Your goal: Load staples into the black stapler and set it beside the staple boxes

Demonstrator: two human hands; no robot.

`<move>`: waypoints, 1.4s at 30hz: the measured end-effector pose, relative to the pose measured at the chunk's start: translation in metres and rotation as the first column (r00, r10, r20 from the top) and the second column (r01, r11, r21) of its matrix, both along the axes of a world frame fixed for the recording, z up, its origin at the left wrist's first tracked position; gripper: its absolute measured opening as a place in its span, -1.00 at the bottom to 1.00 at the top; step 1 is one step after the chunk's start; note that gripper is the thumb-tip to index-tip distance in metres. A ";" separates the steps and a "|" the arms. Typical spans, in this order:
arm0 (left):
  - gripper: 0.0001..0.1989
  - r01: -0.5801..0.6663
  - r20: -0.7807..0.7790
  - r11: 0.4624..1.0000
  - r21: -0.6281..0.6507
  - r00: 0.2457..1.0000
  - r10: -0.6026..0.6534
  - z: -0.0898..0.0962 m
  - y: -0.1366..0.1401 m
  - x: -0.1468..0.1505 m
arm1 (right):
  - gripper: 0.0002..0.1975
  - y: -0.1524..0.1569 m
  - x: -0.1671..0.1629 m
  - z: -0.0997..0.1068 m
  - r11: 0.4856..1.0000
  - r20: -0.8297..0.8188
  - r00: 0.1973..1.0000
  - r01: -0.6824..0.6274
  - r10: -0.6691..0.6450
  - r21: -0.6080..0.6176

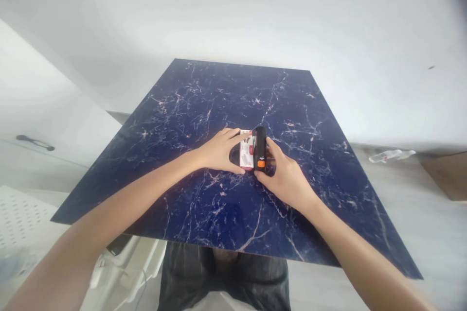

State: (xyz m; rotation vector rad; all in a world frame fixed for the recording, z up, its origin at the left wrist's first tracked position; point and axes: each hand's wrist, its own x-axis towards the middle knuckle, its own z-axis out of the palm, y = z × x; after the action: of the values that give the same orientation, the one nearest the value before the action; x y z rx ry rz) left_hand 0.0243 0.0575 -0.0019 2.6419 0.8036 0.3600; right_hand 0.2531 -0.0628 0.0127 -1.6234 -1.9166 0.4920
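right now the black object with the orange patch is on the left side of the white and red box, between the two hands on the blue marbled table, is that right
Not quite: the head view shows the black object on the right side of the white and red box. It is between the left hand and right hand on the blue marbled table.

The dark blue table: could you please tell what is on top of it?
On the table, a red-and-white box and a black, stapler-like object appear side by side between the left hand and right hand. The surface directly beneath them is covered.
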 end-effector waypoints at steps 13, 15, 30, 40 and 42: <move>0.19 0.023 0.017 1.000 0.012 1.000 -0.024 -0.006 0.045 0.140 | -0.22 0.044 0.084 0.003 0.914 0.067 0.912 0.406 -0.405 -0.009; 0.19 0.024 0.034 1.000 0.007 0.999 -0.025 -0.009 0.047 0.166 | -0.21 0.049 0.102 -0.001 0.885 0.073 0.882 0.466 -0.465 -0.005; 0.24 0.099 0.026 0.995 -0.031 0.995 -0.098 -0.012 0.046 0.272 | -0.20 0.056 0.182 -0.010 0.732 0.007 0.733 0.679 -0.680 -0.051; -0.14 0.101 0.177 0.993 0.063 0.978 -0.111 -0.013 0.014 0.226 | -0.37 0.046 0.129 0.001 0.680 -0.033 0.758 0.602 -0.651 0.419; -0.30 0.119 0.212 0.984 0.136 0.966 -0.146 -0.013 0.000 0.204 | -0.41 0.043 0.109 0.004 0.718 -0.017 0.813 0.524 -0.582 0.458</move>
State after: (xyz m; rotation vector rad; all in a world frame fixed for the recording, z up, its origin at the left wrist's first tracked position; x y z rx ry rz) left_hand 0.2283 0.0576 -0.0150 2.6869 0.5459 0.6724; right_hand 0.3617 -0.0198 0.0170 -1.8188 -1.3631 -0.2949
